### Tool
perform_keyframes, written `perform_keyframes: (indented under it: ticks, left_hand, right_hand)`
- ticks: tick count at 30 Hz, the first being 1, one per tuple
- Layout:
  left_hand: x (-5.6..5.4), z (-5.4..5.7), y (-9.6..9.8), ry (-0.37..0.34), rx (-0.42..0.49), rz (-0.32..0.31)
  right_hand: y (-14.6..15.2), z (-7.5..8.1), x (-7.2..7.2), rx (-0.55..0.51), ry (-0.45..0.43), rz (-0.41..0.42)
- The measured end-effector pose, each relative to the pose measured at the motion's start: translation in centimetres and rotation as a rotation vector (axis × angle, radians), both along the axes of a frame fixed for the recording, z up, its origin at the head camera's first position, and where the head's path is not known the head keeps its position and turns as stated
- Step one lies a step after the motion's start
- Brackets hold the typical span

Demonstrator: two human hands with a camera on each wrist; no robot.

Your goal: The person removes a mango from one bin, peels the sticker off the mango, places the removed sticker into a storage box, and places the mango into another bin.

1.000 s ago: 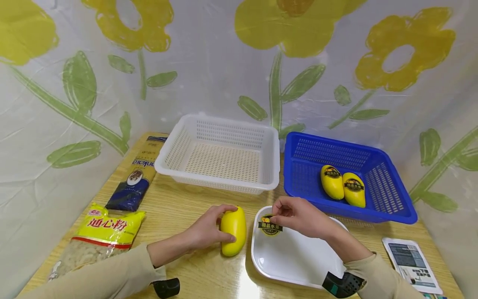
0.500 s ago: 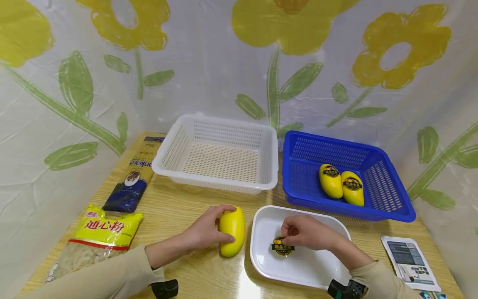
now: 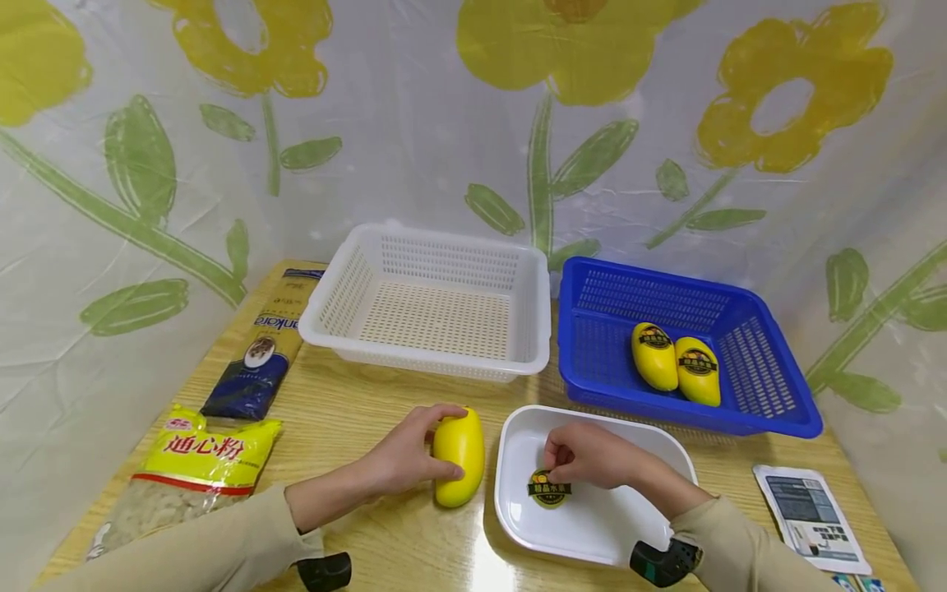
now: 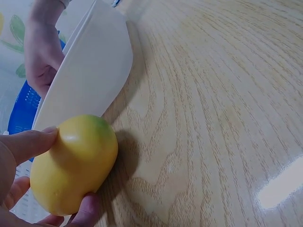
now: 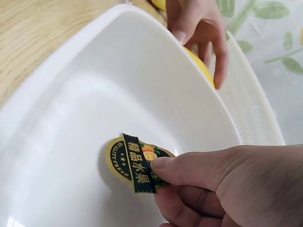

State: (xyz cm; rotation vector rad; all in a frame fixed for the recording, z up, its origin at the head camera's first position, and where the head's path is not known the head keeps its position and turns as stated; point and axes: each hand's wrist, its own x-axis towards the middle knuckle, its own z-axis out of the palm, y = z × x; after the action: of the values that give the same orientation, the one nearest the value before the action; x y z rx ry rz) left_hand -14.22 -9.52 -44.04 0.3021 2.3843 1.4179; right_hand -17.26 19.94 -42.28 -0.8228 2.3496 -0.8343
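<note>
My left hand [image 3: 403, 454] grips a yellow mango [image 3: 460, 464] with no label in sight, lying on the table left of a white tray [image 3: 607, 530]. In the left wrist view, thumb and fingers hold the mango [image 4: 75, 165] from opposite sides. Inside the tray, my right hand [image 3: 601, 459] pinches a black-and-gold fruit sticker [image 3: 549, 491] by its edge. The right wrist view shows the thumb over part of the sticker [image 5: 135, 163], low above the tray floor; whether it touches the floor, I cannot tell.
Behind stand a white basket [image 3: 540, 362] and a blue basket [image 3: 784, 423] holding two mangoes [image 3: 699, 374] with similar stickers. Pasta bags, one blue-and-gold [image 3: 255, 362] and one yellow [image 3: 196, 460], lie at left. A flat white packet [image 3: 814, 518] lies at right.
My right hand has carried the sticker from near the tray's far left corner inward and toward me, then slightly left. My left hand keeps its hold on the mango.
</note>
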Motion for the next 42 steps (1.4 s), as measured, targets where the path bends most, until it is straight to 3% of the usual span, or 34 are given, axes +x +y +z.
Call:
perform_keyframes:
  ticks: [7, 14, 29, 42]
  left_hand:
    - [0.0, -0.2, 0.1, -0.002, 0.008, -0.011]
    - [-0.1, -0.4, 0.1, 0.002, -0.004, -0.012]
    - [0.1, -0.1, 0.0, -0.005, 0.012, -0.01]
    - [0.1, -0.1, 0.0, 0.011, 0.007, -0.013]
  right_hand:
    - [-0.1, 0.2, -0.5, 0.036, 0.023, -0.016]
    - [-0.4, -0.3, -0.6, -0.008, 0.01, 0.016]
    - [-0.7, -1.1, -0.8, 0.095, 0.183, 0.092]
    - [-0.8, -1.1, -0.6, 0.154, 0.305, 0.097]
